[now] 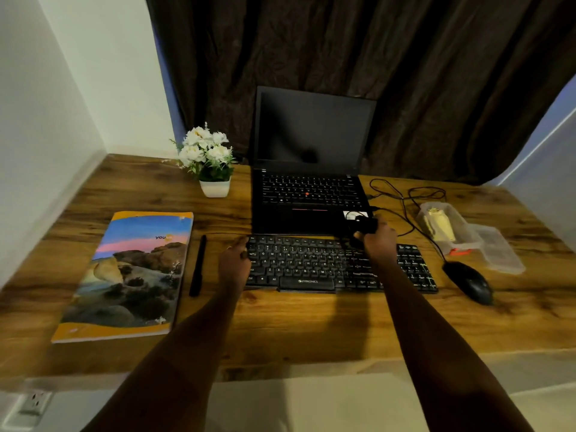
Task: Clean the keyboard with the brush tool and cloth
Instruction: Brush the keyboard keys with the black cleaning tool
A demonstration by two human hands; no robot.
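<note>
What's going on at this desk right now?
A person is at a wooden desk working on a black external keyboard in front of an open laptop whose screen is dark. The left hand steadies the keyboard's left end, while the right hand holds a small dark object, likely the brush tool, over its upper right area. A yellow cloth lies in a clear container at right, beside the mouse.

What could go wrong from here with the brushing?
Right hand holds a dark tool over the keyboard, right beside the laptop; swept dust could land there. Loose cables trail near that hand and may snag. Left hand grips only the keyboard's left edge, so it might pivot.
</note>
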